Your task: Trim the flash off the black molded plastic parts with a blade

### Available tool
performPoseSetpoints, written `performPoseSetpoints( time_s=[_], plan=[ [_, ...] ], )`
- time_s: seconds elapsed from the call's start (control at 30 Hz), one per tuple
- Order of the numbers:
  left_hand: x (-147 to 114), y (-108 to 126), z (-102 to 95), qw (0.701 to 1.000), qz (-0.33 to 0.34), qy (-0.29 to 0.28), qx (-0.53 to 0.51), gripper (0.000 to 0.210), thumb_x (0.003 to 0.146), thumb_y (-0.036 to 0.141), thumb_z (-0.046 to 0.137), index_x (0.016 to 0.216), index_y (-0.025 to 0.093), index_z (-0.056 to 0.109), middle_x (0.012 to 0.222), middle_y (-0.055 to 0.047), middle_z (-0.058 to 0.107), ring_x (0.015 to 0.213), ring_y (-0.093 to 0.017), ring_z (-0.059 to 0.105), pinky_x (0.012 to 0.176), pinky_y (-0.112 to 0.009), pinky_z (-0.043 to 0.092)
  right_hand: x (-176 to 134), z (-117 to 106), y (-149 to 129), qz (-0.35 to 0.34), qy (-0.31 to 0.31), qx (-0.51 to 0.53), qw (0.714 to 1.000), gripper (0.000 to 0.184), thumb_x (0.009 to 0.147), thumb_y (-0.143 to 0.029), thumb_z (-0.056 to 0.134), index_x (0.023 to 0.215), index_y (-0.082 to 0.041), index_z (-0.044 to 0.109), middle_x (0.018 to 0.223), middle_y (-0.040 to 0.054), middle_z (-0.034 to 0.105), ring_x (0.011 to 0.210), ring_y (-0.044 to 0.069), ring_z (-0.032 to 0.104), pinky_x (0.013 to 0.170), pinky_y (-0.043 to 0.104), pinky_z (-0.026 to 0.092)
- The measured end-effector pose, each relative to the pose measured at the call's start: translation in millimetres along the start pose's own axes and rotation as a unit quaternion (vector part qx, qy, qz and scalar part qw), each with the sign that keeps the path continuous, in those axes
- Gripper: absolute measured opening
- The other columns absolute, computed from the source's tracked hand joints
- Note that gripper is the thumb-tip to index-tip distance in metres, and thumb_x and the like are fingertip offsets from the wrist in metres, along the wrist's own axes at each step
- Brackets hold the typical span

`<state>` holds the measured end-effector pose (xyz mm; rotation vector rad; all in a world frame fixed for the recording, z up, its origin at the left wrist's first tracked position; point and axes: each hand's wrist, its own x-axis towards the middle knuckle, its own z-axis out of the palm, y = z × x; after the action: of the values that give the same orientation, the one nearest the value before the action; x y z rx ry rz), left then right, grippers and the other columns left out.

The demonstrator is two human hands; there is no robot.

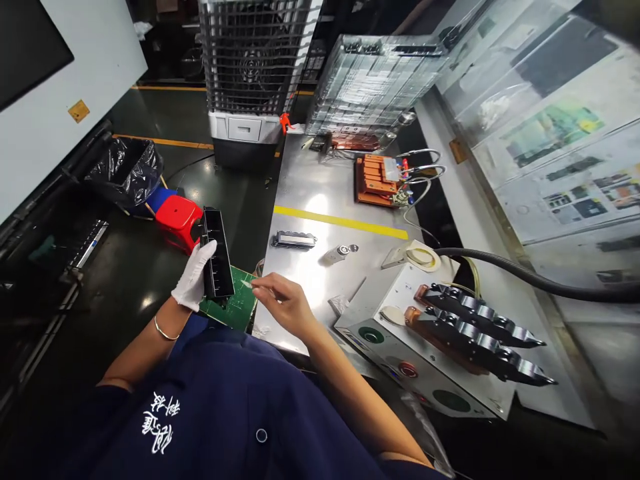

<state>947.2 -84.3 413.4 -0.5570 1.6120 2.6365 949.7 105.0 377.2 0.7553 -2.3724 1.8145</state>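
Note:
My left hand (193, 277), in a white glove, is closed around the side of a long black plastic housing (219, 260) with a hollow, ribbed inside. The housing is tilted and held above a green mat (235, 300) near my body. My bare right hand (283, 303) pinches a small pale pointed piece (246, 284) between thumb and fingers, its tip toward the housing but apart from it. What kind of piece it is I cannot make out. On the metal table (300, 193) lies another black part with a pale top strip (295, 239). To its right is a small clear bottle (336, 253).
A grey machine (380, 353) at the right carries two rows of black-and-silver parts (480, 327). An orange fixture (380, 179) with hoses and stacked clear trays (370, 83) stand farther back. At the left are a red stool (179, 217) and a lined bin (127, 170).

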Motion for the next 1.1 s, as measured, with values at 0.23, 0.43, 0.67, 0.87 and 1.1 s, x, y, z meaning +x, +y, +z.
performPoseSetpoints(
  time_s=[0.23,0.43,0.67,0.87,1.1],
  plan=[
    [9,8,3.5,0.999,-0.031,-0.035,0.028,0.033,0.076,0.041,0.072,0.097,0.02,0.06,0.074,0.004,0.054,0.061,-0.008,0.054,0.056,-0.019,0.047,-11,5,-8,-0.067,-0.031,0.004,0.997,0.012,0.087,-0.024,0.064,0.092,-0.019,0.074,0.075,0.006,0.069,0.065,0.013,0.062,0.055,0.026,0.05],
    [8,9,7.6,0.988,-0.064,-0.098,0.1,0.04,0.073,0.04,0.074,0.101,0.019,0.056,0.084,0.002,0.058,0.07,-0.01,0.056,0.066,-0.023,0.047,-1,5,3,-0.058,0.019,-0.016,0.998,0.015,0.086,-0.029,0.065,0.091,-0.019,0.075,0.075,0.0056,0.068,0.061,0.012,0.06,0.051,0.024,0.048],
    [13,9,0.8,0.958,-0.13,-0.201,0.155,0.045,0.075,0.036,0.072,0.111,0.018,0.054,0.11,-0.006,0.061,0.096,-0.02,0.06,0.084,-0.033,0.046,28,-7,17,-0.03,0.096,-0.057,0.993,0.023,0.086,-0.038,0.064,0.086,-0.018,0.076,0.072,0.0041,0.066,0.055,0.009,0.053,0.046,0.023,0.042],
    [27,19,-6.0,0.952,-0.119,-0.228,0.169,0.042,0.077,0.036,0.068,0.112,0.018,0.054,0.109,-0.006,0.061,0.099,-0.021,0.058,0.085,-0.034,0.046,39,2,16,-0.048,0.124,-0.074,0.988,0.023,0.085,-0.04,0.065,0.086,-0.02,0.076,0.075,0.0045,0.068,0.06,0.011,0.058,0.054,0.025,0.046],
    [18,24,-8.2,0.913,-0.175,-0.322,0.18,0.059,0.073,0.035,0.07,0.127,0.021,0.05,0.112,-0.006,0.06,0.099,-0.021,0.057,0.08,-0.031,0.047,55,-22,42,0.043,0.196,-0.12,0.972,0.029,0.084,-0.046,0.062,0.085,-0.02,0.076,0.071,0.0036,0.066,0.063,0.014,0.058,0.059,0.028,0.047]
  ],
)
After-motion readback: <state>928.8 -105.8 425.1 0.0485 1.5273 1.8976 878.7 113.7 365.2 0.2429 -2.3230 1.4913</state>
